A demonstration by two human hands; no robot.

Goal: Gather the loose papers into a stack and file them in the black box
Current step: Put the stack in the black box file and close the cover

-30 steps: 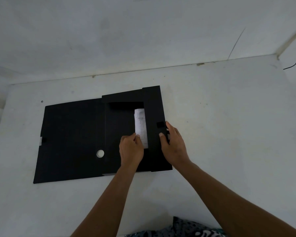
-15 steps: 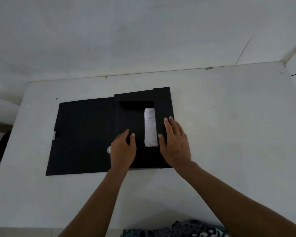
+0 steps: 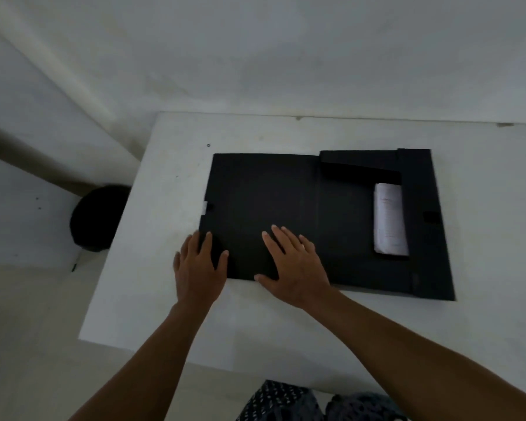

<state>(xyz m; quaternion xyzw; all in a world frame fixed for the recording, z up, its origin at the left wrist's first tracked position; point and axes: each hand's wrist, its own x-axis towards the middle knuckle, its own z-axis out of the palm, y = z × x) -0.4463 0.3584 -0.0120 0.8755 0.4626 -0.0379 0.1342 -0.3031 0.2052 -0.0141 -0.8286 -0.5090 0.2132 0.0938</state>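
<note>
Black box [image 3: 286, 208] lying unfolded flat on the white table [image 3: 483, 208], wide lid panel spread out to the left, tray section to the right. Inside that right section, a narrow strip of white papers [image 3: 390, 220] showing, stacked, faint print on the top sheet, tucked between the dark inner panel and the right side flap, just under a short folded flap at the far end. Rest of the stack hidden beneath the black panel, so how much sits there cannot be told. Small white tab poking out at the lid's left edge. Left hand [image 3: 198, 265] open, fingers spread, laid across the near left corner of the lid panel, fingertips on the black, palm over the table. Right hand [image 3: 295, 265] open too, flat, fingers fanned on the lid panel near its front edge, thumb along that edge, gripping nothing. Both hands well apart from the papers. Beyond the table's left edge, down on the floor, a round black object [image 3: 99, 218], kind unclear. Patterned dark fabric [image 3: 286, 402] at the bottom of the view.
</note>
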